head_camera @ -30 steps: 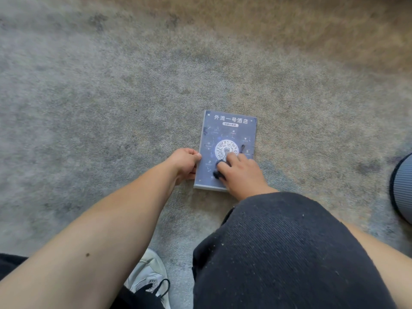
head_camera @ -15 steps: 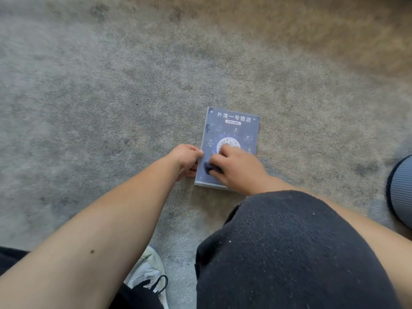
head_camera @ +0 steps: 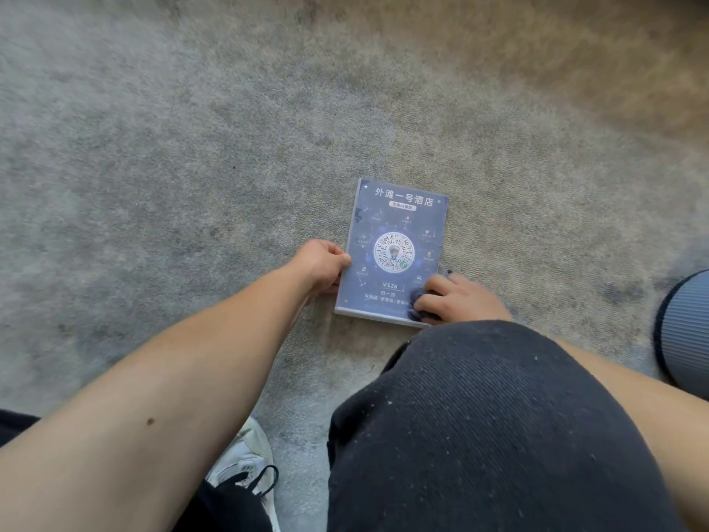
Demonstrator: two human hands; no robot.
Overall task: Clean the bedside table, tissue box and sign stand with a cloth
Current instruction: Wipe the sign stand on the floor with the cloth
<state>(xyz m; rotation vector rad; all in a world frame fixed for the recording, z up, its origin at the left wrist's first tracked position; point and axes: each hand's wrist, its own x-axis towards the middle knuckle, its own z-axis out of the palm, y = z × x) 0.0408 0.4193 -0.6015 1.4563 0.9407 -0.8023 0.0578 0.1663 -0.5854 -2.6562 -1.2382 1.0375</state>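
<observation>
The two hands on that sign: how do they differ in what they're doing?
The left hand grips the sign by its left edge, while the right hand lies on its lower right corner. The left hand holds no cloth; the right hand presses a dark cloth against the face. Both touch the sign, which lies flat on the carpet.

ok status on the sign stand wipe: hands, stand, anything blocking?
Left hand pinching the sign stand at its left edge. Right hand pressing dark cloth on the near right corner. Stand flat on carpet. Nothing blocking.
</observation>
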